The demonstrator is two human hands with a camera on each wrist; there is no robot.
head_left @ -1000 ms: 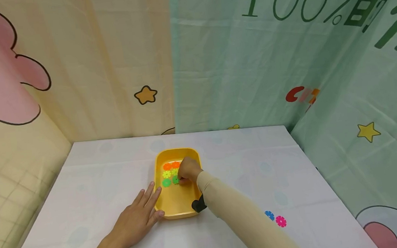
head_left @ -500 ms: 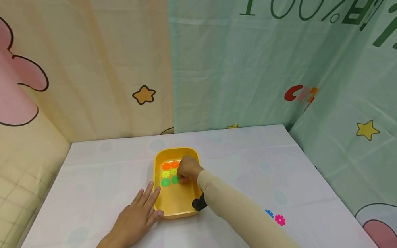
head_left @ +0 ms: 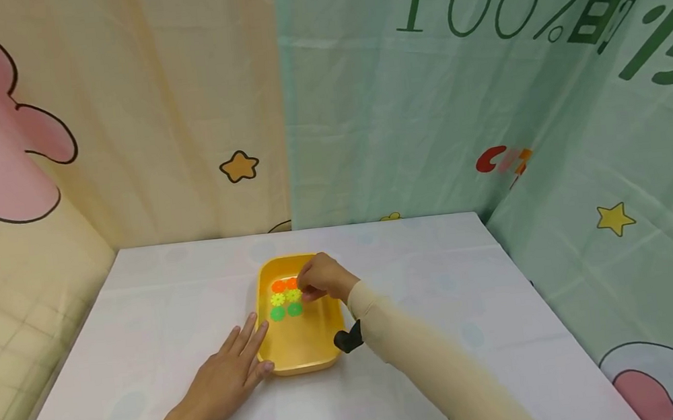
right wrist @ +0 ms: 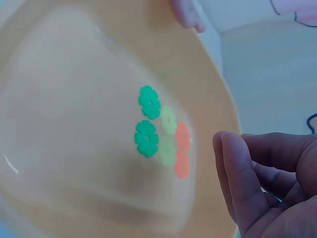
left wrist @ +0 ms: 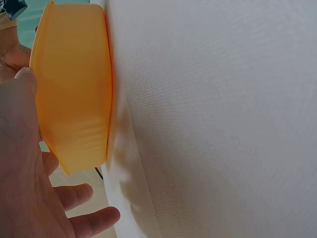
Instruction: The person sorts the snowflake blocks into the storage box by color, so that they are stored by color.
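A yellow tray (head_left: 298, 352) lies on the table with small flower-shaped pieces in it, paired by colour. Two orange pieces (head_left: 278, 286) are farthest away, two yellow pieces (head_left: 277, 299) in the middle and two green pieces (head_left: 277, 314) nearest. Over the tray's right half hovers my right hand (head_left: 326, 278), fingers loosely bent; the right wrist view shows nothing between thumb and fingers. My left hand (head_left: 222, 383) rests against the tray's left side, fingers mostly straight. In the left wrist view its thumb (left wrist: 26, 82) touches the tray rim.
A white patterned cloth (head_left: 157, 301) covers the table. Behind it hangs a printed curtain (head_left: 228, 98), with another green curtain (head_left: 642, 160) along the right. My right forearm (head_left: 436, 362) crosses the table's right front.
My right hand has lifted and drawn back from the green pieces, uncovering the right one. The forearm now hides the blue and pink pieces seen earlier. My left hand stays at the tray.
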